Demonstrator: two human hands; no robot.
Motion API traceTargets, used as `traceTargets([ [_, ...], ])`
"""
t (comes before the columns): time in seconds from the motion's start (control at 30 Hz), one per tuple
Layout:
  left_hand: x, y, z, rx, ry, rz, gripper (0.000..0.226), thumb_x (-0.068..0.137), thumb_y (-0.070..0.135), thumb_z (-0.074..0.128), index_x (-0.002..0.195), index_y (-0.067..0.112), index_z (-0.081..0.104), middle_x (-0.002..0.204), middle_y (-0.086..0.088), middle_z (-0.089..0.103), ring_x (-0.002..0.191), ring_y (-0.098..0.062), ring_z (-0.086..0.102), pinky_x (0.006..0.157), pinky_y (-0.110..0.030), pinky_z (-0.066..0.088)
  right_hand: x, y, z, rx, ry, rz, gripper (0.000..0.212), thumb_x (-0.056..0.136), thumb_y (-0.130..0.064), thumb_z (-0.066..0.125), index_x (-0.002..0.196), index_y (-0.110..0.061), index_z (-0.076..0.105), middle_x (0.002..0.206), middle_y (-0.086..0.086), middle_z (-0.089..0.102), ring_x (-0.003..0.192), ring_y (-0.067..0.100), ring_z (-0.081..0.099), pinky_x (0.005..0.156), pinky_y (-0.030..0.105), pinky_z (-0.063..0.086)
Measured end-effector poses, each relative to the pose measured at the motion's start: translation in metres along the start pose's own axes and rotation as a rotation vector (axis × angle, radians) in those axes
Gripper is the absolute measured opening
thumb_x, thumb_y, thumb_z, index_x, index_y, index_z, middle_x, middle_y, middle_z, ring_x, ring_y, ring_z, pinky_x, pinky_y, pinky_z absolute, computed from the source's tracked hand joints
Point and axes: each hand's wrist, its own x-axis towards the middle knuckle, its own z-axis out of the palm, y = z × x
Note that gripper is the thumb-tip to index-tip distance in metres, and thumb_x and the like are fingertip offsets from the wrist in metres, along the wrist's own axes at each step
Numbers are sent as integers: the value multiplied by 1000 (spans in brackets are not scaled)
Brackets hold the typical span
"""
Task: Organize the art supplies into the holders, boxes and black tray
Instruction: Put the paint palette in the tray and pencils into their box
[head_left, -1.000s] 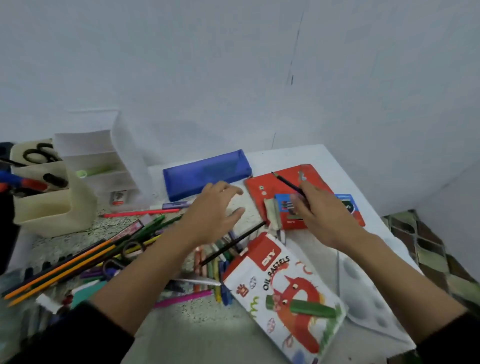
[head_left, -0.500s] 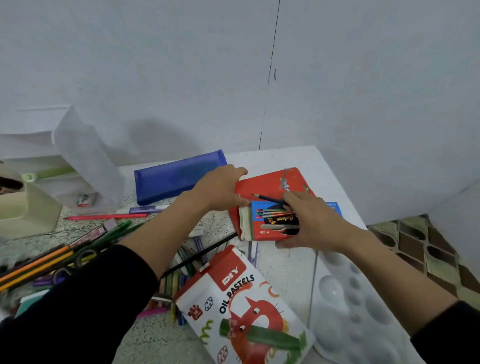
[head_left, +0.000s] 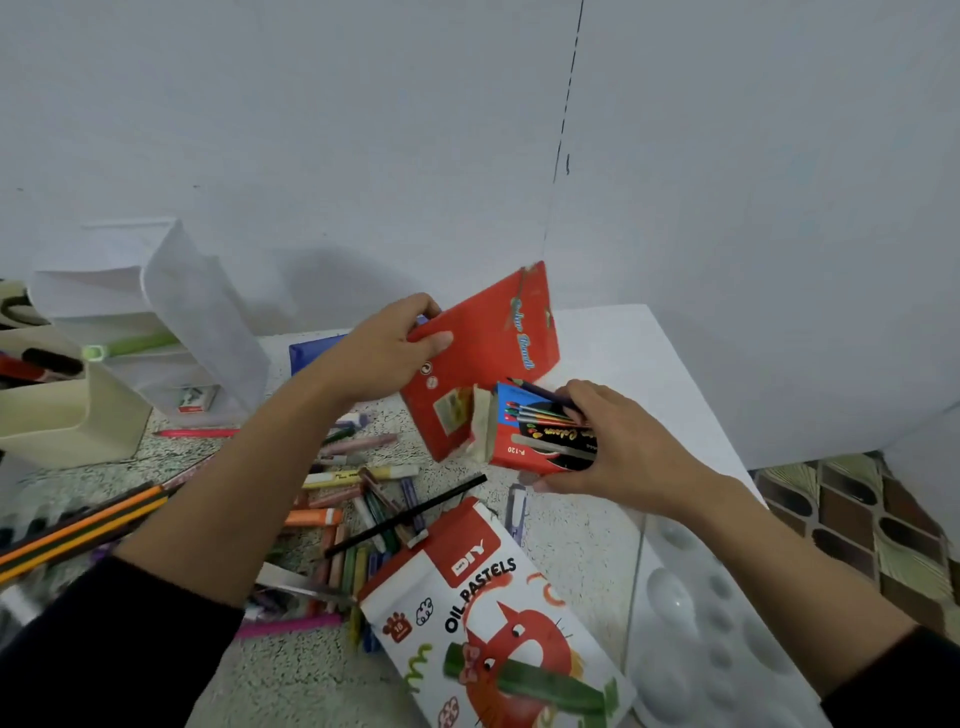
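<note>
Even soft light; edges warped, left corner blurred.

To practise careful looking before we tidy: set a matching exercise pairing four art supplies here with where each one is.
Things: 1 large red cardboard box; 2 small red-and-blue pencil box; 3 white oil pastels carton; 4 green marker.
Places: a flat on the table; b gripped by the right hand; c in the white plastic organiser; d tilted up in the left hand.
Pairs: 1-d, 2-b, 3-a, 4-c.

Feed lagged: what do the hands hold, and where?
Left hand: large red box, upper-left edge. Right hand: small pencil box, right end, pinning a dark pencil atop.
</note>
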Motion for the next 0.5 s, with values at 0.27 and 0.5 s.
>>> traceTargets([
  [0.27,-71,-26,-34,-147,221,-48,9,104,33,50,104,25,54,89,2,74,79,-21,73,77,-45,61,6,-8,15,-164,-47,84,65,74,-76,64,114,-29,43,105,-15,54,95,8,52,82,30,44],
  [0.5,-137,-47,-48,-331,258,11,17,102,27,51,118,29,57,101,4,74,86,-16,75,64,-21,58,26,-69,17,261,174,45,35,92,-66,48,85,-35,35,106,-7,63,95,11,61,78,34,52],
])
